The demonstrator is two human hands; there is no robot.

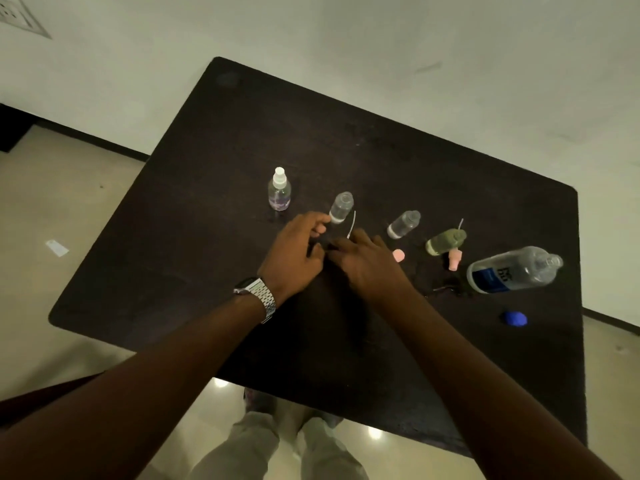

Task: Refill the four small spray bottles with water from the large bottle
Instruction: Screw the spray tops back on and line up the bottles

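Note:
Four small spray bottles stand in a row on the dark table (214, 188). The leftmost small bottle (279, 190) wears a white spray head. Two clear bottles (341, 206) (403, 224) and the green bottle (445, 241) are uncapped. At the right stands the large water bottle (512, 270), open, with its blue cap (515, 319) lying in front of it. My left hand (298, 251) and right hand (367, 265) meet just in front of the second bottle. Together they pinch a dark spray head whose white dip tube (352, 225) sticks up between them.
A pink cap (399, 255) and a pink spray head (454, 259) lie between the bottles and the table's near side. A small wet patch (450, 287) darkens the table left of the large bottle. The table edge is close to my legs.

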